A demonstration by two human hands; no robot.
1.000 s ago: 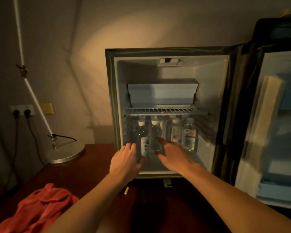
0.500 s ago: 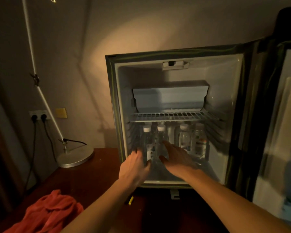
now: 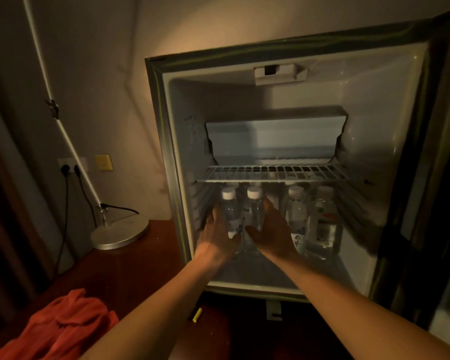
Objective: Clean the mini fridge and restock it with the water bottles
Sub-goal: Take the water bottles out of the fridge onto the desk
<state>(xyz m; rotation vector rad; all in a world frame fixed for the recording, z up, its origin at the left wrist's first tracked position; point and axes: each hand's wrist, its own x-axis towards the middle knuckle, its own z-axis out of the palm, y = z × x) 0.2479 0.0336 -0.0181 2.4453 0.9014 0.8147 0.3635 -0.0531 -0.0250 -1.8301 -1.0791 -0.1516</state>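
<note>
Bottles: two water bottles (image 3: 240, 216) upright on the mini fridge (image 3: 369, 271) floor under the wire shelf (image 3: 278, 174), left of two more.
Left hand (image 3: 217, 236): open, flat against the pair's left side.
Right hand (image 3: 272, 231): open, cupping the right side.
Axis: vertical; both hands equally near.

At lower left of my frame I see a crumpled red cloth (image 3: 60, 324) on the dark wooden table (image 3: 130, 268). Left of centre stands a desk lamp's round metal base (image 3: 120, 233), beneath a wall socket (image 3: 72, 165) holding two black plugs. A small yellow object (image 3: 197, 314) lies at bottom centre.
</note>
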